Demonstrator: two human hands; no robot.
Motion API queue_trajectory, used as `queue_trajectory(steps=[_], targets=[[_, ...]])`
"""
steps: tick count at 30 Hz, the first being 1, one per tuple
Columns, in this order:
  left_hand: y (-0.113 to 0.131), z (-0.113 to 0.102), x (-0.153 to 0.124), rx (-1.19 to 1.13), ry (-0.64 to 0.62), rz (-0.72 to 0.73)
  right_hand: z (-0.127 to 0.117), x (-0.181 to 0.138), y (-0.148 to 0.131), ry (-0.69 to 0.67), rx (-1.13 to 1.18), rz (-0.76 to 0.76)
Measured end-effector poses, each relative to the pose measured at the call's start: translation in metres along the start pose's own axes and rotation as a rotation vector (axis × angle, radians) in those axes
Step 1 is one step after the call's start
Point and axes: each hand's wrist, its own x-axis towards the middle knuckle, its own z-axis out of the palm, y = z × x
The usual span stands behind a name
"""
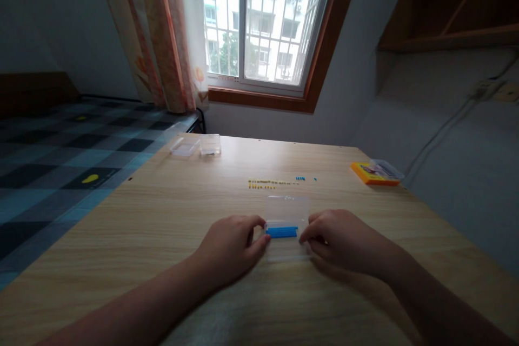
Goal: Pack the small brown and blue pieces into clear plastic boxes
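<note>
A clear plastic box (288, 253) lies on the table in front of me with its lid (287, 207) folded back, away from me. Inside it, blue strip-like pieces (282, 232) lie side by side in a row. My left hand (233, 240) has its thumb and index finger bent around the left edge of the box, by the ends of the blue pieces. At the right edge is my right hand (338, 235), fingers curled and one fingertip reaching over the wall near the blue pieces. Whether it pinches a small piece cannot be made out.
Beyond the box, small yellow pieces (259, 186) lie in rows, with a few small blue pieces (300, 178) to their right. Two clear containers (185, 146) stand at the far left. An orange-and-yellow box (375, 173) sits by the right table edge. A checked bed (101, 146) adjoins the left side.
</note>
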Motion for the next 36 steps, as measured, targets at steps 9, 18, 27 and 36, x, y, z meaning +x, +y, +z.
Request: queue_trajectory(steps=[9,18,27,36], targets=[[0.002,-0.002,0.001,-0.001,-0.005,-0.01,0.01,0.009,-0.001,0.076,-0.082,0.101],[-0.001,0.002,0.001,0.003,0.012,0.004,0.016,0.013,0.003,0.14,-0.034,0.112],[-0.001,0.0,0.001,0.003,0.003,0.006,0.01,0.012,0.003,0.129,-0.011,0.144],[0.0,0.002,0.0,0.0,0.005,0.001,0.015,0.013,0.003,0.112,-0.012,0.138]])
